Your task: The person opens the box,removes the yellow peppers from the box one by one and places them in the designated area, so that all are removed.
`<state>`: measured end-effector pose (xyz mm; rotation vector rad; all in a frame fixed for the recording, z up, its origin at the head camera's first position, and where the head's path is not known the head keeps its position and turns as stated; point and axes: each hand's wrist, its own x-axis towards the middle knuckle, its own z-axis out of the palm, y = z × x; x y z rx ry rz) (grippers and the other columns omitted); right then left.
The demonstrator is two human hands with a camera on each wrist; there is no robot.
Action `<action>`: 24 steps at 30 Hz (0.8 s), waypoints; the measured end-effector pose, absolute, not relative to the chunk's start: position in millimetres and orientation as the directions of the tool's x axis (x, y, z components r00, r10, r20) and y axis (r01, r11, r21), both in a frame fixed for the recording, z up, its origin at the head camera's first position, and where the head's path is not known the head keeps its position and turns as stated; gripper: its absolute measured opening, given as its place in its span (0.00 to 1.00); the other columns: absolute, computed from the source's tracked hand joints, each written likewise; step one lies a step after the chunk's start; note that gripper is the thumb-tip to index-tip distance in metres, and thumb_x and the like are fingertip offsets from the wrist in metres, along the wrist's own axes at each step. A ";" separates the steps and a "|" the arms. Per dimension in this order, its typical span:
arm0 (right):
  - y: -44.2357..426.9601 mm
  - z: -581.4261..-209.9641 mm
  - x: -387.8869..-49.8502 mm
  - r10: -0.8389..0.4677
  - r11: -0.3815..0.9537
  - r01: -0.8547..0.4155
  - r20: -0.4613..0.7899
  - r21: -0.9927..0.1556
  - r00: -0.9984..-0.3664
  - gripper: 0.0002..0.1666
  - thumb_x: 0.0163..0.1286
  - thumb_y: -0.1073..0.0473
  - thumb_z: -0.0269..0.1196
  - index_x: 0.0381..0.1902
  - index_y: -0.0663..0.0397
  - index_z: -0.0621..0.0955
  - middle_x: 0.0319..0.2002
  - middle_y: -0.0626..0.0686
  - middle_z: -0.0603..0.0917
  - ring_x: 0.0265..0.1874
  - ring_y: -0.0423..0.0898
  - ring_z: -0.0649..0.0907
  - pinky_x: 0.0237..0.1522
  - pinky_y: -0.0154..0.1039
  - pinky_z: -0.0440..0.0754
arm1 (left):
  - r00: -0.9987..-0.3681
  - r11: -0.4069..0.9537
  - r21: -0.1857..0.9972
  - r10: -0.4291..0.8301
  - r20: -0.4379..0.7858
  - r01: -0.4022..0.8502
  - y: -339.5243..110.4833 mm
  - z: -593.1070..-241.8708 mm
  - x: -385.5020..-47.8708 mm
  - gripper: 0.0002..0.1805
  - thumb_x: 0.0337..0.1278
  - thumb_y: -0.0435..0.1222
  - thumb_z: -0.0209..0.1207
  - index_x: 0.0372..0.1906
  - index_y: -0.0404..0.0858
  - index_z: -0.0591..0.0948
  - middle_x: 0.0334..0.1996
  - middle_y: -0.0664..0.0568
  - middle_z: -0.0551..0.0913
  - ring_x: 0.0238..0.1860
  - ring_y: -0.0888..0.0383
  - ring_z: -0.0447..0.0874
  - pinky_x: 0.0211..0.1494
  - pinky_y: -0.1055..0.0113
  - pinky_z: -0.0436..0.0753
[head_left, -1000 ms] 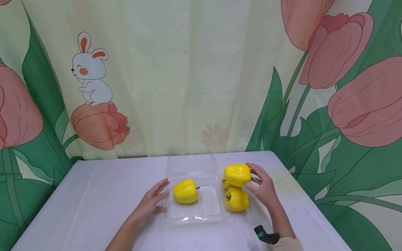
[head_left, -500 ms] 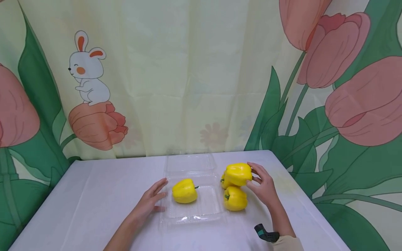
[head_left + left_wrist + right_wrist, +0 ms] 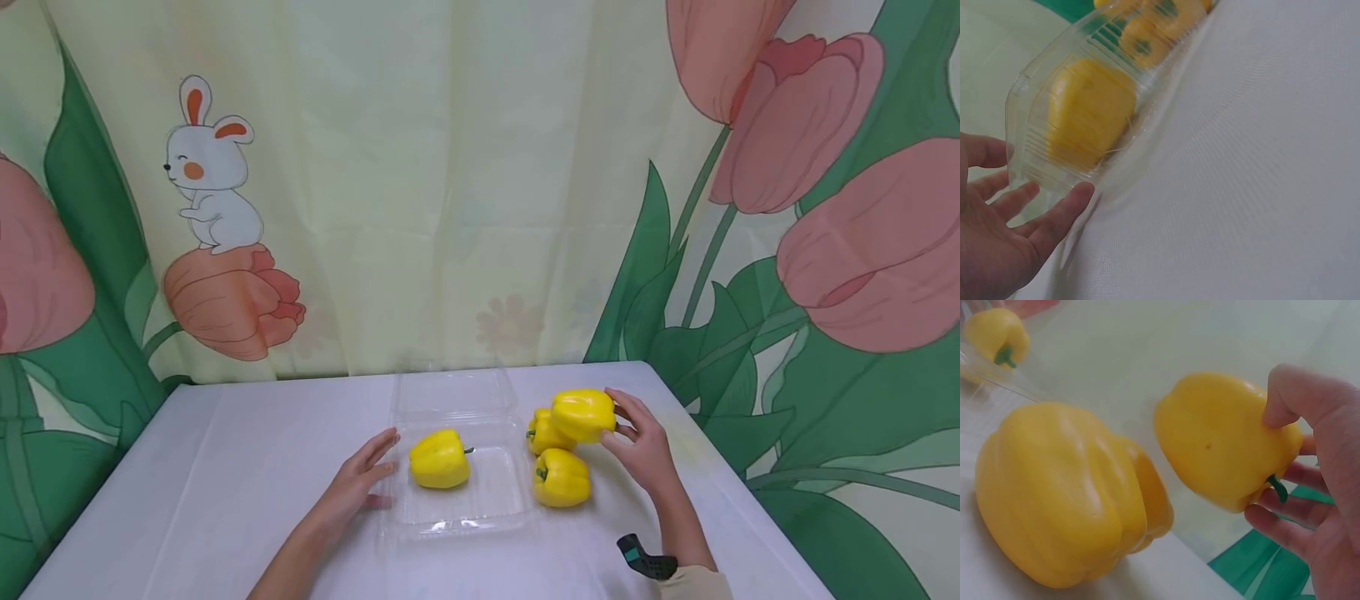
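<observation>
- Yellow pepper (image 3: pixel 583 415) pinched in my right hand (image 3: pixel 642 450), just nudged toward the table's (image 3: pixel 255 467) right edge, so it's farther from the clear box (image 3: pixel 497 485) now.
- Box lid (image 3: pixel 453 392) open, one pepper (image 3: pixel 438 460) inside; two loose peppers (image 3: pixel 562 478) by its right edge.
- My left hand (image 3: pixel 358 479) loosely spread by its left edge, holding nothing.

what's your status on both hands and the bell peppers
Right hand holding yellow bell pepper aloft. Left hand at left side of clear plastic clamshell. One pepper inside; two loose peppers on its right, possibly in the way.
</observation>
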<state>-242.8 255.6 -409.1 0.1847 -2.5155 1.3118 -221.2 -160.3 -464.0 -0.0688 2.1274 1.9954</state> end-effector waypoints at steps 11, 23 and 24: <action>262.4 -411.0 -245.0 0.025 0.577 -0.231 0.300 -0.783 -0.954 0.40 0.62 0.66 0.63 0.72 0.49 0.64 0.71 0.55 0.64 0.65 0.54 0.73 0.57 0.24 0.73 | -0.975 0.082 0.978 0.103 -0.197 -0.189 -159.4 -463.4 -220.0 0.31 0.68 0.36 0.51 0.73 0.52 0.61 0.75 0.52 0.59 0.70 0.42 0.63 0.42 0.58 0.85; 274.0 -415.4 -248.5 0.037 0.591 -0.224 0.303 -0.775 -0.952 0.40 0.62 0.66 0.62 0.72 0.52 0.64 0.72 0.57 0.64 0.64 0.55 0.72 0.55 0.20 0.72 | -0.976 0.074 0.981 0.116 -0.186 -0.178 -160.6 -464.7 -221.4 0.30 0.68 0.35 0.50 0.73 0.51 0.61 0.75 0.51 0.59 0.70 0.41 0.62 0.42 0.57 0.86; 275.0 -416.1 -249.1 0.038 0.590 -0.224 0.304 -0.776 -0.952 0.40 0.62 0.66 0.62 0.72 0.52 0.64 0.72 0.58 0.64 0.64 0.55 0.72 0.55 0.19 0.71 | -0.976 0.073 0.982 0.117 -0.185 -0.177 -160.7 -464.8 -221.5 0.30 0.68 0.35 0.50 0.73 0.52 0.61 0.75 0.51 0.59 0.70 0.42 0.62 0.42 0.57 0.86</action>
